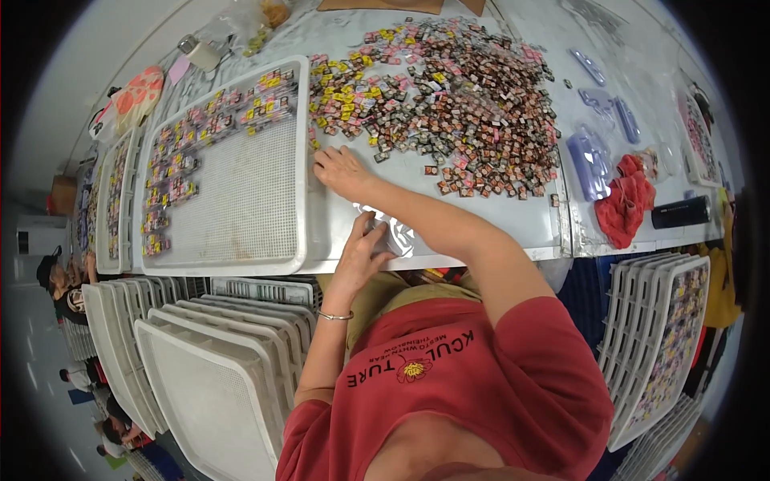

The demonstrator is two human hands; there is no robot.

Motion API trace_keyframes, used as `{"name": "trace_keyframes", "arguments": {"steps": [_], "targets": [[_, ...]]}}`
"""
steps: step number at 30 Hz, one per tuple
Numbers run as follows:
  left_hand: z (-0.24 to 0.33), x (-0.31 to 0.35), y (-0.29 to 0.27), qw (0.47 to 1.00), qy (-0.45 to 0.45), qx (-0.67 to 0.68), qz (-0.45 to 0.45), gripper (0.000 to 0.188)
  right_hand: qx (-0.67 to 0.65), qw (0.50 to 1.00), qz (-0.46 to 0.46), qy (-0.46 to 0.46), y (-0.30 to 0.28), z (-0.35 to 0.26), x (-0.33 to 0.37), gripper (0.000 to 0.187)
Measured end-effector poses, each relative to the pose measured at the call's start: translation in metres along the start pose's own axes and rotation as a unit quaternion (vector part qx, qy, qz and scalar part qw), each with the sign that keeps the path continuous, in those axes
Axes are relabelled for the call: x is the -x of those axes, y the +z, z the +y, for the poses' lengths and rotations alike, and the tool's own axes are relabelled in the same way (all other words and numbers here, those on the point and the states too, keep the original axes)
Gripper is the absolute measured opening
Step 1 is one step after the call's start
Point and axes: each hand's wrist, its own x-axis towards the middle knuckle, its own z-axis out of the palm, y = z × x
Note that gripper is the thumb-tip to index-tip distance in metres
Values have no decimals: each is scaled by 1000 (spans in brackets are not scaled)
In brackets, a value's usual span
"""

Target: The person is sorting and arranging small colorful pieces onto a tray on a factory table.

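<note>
Head view: the left hand (pixel 359 255) bends over clear plastic (pixel 399 240) at centre, the right hand (pixel 343 172) is near small packets (pixel 489 104) at upper centre, whether either's fingers grip I cannot tell, and a careless right forearm (pixel 433 212) sweep could scatter packets across the worktop (pixel 525 231).

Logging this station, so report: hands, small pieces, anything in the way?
Left hand at clear plastic. Right hand beside white tray. Small pieces spread beyond. No obvious obstruction.
</note>
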Motion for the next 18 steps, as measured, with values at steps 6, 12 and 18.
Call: {"name": "trace_keyframes", "arguments": {"steps": [6,12,18], "targets": [[16,-20,21,997,34,-48,52,24,-41,999,22,-28,-32,63,49,16],[12,-34,32,994,82,-62,41,18,-202,961,-35,183,-163,104,112,11],[26,-60,22,999,49,21,10,15,-105,968,6,228,-136,68,198,11]]}}
